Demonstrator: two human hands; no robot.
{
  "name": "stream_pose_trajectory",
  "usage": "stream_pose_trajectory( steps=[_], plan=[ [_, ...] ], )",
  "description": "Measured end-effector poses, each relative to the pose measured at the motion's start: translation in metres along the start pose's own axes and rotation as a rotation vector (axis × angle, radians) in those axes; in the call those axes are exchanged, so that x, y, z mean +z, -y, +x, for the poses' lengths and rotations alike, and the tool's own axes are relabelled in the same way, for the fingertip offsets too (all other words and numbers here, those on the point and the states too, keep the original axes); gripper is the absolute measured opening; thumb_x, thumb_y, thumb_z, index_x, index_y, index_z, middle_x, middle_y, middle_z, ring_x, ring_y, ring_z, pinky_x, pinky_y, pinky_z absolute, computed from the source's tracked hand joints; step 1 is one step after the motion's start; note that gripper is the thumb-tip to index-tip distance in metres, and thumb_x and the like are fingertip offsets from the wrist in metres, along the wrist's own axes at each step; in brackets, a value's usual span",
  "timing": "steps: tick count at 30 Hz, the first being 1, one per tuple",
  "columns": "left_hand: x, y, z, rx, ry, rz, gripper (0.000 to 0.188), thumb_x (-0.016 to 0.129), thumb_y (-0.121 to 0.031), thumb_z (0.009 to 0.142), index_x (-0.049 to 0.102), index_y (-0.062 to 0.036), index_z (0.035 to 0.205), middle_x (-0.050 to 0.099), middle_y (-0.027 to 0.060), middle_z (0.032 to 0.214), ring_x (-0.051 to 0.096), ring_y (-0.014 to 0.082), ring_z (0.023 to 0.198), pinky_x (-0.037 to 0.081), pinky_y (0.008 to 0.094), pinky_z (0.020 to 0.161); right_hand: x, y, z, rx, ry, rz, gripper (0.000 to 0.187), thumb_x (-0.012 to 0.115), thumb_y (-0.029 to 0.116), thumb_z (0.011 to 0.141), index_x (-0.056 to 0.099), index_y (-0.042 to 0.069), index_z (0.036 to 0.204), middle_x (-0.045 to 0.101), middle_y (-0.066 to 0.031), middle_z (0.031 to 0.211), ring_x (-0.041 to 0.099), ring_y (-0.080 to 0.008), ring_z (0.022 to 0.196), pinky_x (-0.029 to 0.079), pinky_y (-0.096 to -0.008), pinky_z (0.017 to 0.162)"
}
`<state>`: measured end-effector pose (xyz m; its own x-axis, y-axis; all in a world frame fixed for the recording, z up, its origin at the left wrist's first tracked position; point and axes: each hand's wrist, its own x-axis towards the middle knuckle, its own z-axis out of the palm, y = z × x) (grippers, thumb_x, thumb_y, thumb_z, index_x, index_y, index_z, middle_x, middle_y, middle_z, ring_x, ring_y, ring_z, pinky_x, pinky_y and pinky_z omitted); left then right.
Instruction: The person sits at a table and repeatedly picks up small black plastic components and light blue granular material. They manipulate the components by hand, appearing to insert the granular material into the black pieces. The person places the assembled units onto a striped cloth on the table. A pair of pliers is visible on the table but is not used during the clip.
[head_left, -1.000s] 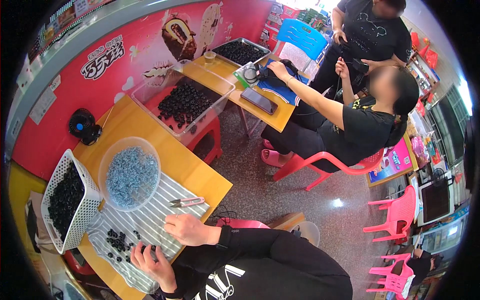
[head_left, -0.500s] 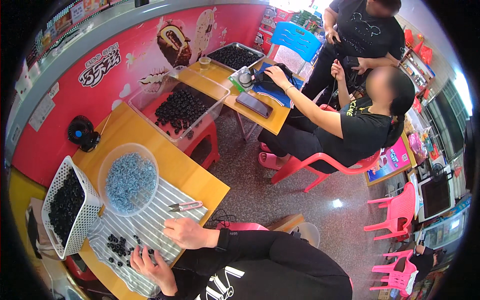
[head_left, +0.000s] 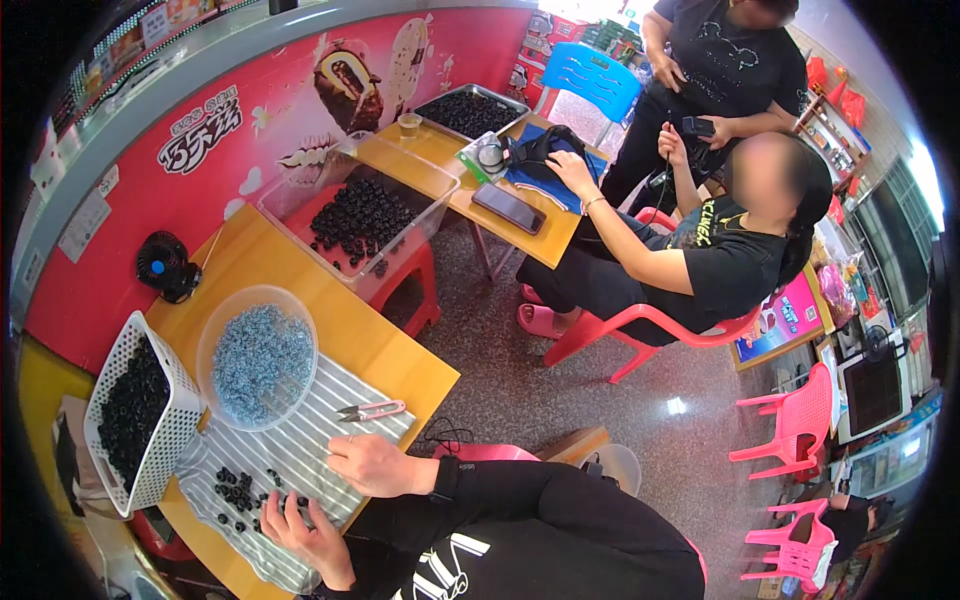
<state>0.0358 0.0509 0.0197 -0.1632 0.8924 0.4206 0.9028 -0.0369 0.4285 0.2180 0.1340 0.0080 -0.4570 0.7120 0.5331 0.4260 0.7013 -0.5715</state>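
Pieces (head_left: 238,494) on cloth (head_left: 325,405), snips (head_left: 376,410) to their right (same cloth), basket (head_left: 172,450) left of bowl (head_left: 206,366)

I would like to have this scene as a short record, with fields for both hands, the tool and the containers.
Left hand: fingers spread by loose black pieces
Right hand: fingers curled over striped cloth; contents unclear
Tool: pink-handled snips, lying on cloth
Round tub: holds pale blue pieces
White basket: holds a black heap
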Motion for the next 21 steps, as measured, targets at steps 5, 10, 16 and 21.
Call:
stream_pose_trajectory(
  steps=[5, 10, 16, 21],
  plan=[
    [0.0002, 0.0018, -0.0012, -0.009, -0.006, -0.011, 0.03, 0.066, -0.001, 0.08, 0.061, 0.005, 0.11, 0.054, 0.0219, 0.127, 0.044, 0.0414, 0.123, 0.036, 0.0521, 0.102, 0.0004, 0.0015, 0.0014, 0.01, 0.012, -0.014, 0.014, 0.064, 0.006, 0.075, 0.051, 0.002, 0.078, 0.05, -0.0127, 0.081, 0.06, -0.0318, 0.073, 0.049, -0.0414, 0.064],
    [-0.002, -0.0018, 0.001, -0.03, 0.013, -0.031, 0.032, 0.066, -0.002, 0.08, 0.06, 0.0055, 0.11, 0.054, 0.0227, 0.128, 0.044, 0.0426, 0.123, 0.035, 0.0535, 0.103, 0.0028, -0.0002, 0.001, -0.002, -0.014, -0.002, 0.016, 0.064, 0.006, 0.075, 0.049, 0.002, 0.078, 0.049, -0.013, 0.081, 0.059, -0.0323, 0.07, 0.047, -0.042, 0.061],
    [-0.0028, -0.0024, 0.0012, -0.045, 0.004, -0.056, 0.032, 0.067, -0.002, 0.079, 0.061, 0.0053, 0.11, 0.054, 0.0222, 0.128, 0.044, 0.0419, 0.123, 0.035, 0.0531, 0.103, -0.0002, 0.0015, 0.0017, 0.008, 0.018, -0.018, 0.016, 0.065, 0.006, 0.075, 0.05, 0.002, 0.079, 0.049, -0.013, 0.082, 0.059, -0.0321, 0.072, 0.047, -0.0422, 0.062],
    [-0.0027, -0.0003, 0.001, -0.042, -0.003, -0.061, 0.033, 0.067, 0.0, 0.077, 0.061, 0.0049, 0.11, 0.054, 0.0215, 0.128, 0.044, 0.0418, 0.123, 0.036, 0.0526, 0.103, 0.0038, 0.0001, 0.0004, 0.01, 0.027, -0.019, 0.017, 0.066, 0.007, 0.074, 0.052, 0.002, 0.081, 0.049, -0.0125, 0.082, 0.059, -0.0313, 0.073, 0.048, -0.0411, 0.064]
  ],
)
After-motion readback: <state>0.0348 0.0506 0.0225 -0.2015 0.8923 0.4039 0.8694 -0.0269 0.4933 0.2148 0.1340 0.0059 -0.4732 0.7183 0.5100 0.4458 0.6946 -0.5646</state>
